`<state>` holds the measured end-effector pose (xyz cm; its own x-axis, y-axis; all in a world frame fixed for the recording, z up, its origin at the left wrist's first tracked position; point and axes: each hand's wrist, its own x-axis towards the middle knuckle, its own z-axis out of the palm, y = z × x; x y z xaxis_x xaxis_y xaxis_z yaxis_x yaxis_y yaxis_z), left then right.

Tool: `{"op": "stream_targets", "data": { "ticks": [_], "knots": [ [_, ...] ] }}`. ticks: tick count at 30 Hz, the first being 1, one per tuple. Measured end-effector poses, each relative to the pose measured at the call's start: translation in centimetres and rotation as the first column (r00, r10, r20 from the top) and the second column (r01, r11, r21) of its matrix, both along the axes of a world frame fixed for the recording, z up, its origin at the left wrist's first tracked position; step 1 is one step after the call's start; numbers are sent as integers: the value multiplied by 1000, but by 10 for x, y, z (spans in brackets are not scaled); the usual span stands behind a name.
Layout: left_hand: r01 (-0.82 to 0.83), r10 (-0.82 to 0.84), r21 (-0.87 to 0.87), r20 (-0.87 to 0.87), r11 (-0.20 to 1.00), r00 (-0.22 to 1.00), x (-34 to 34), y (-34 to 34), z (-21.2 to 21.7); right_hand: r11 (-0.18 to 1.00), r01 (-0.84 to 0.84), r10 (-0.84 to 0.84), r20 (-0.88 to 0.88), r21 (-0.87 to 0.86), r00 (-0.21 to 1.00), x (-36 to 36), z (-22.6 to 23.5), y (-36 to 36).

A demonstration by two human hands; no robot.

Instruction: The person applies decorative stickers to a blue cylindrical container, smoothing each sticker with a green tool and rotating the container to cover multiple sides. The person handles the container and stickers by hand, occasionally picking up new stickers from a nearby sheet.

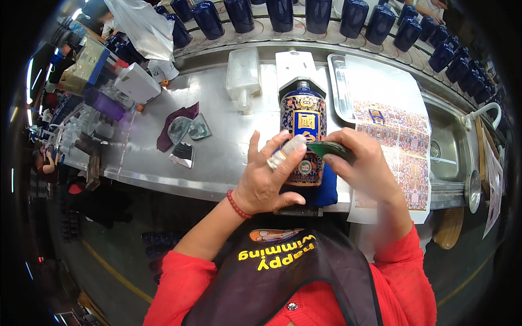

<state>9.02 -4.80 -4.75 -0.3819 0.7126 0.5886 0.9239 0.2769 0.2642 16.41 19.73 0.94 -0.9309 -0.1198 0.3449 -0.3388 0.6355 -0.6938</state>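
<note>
Two hands meet over one dark blue bottle [302,136] lying on its side on the steel worktop [217,152], neck pointing away from the person. Left hand [268,182] rests on the bottle's near left flank, fingers spread and loosely open, index finger wrapped in pale tape and pressed along the label; it steadies rather than grips. Right hand [367,163] is closed around a small dark green flat tool [333,149], its tip touching the label's right edge.

Bottle sits on a blue pad [325,191], just beneath both hands. Bead bracelet, red, on the left wrist.

Right of the right hand: a sheet of printed labels [399,146] draped over a metal tray [338,87] and hanging past the worktop edge. Further right, a sink [451,146] with a white tap.

Left of the left hand, well apart: a maroon cloth [175,124] and a few foil-like scraps [185,152]. Beyond the hands, a translucent plastic container [243,73] and a row of dark blue bottles [315,16] along a curved conveyor.
</note>
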Motion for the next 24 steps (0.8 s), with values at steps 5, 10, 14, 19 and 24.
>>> {"op": "stream_targets", "data": {
  "ticks": [5, 10, 14, 19, 24],
  "knots": [
    [14, -14, 47, 3, 999, 1000, -49, 17, 9, 952, 288, -254, -253, 107, 934, -57, 21, 8],
    [30, -42, 111, 106, 993, 993, -82, 26, 11, 943, 66, 95, -454, 327, 886, -16, -1, -7],
    [-45, -56, 205, 459, 978, 887, -88, 32, 7, 993, 49, -57, -75, -104, 996, 24, -28, 3],
    [-38, -326, 326, 945, 945, -2, -119, 60, 6, 811, 316, -255, 189, -492, 948, 48, -46, 5],
    [-28, -340, 340, 928, 940, -153, -138, 79, 17, 755, 304, -258, 163, -582, 952, 58, -55, -13]
  ]
}}
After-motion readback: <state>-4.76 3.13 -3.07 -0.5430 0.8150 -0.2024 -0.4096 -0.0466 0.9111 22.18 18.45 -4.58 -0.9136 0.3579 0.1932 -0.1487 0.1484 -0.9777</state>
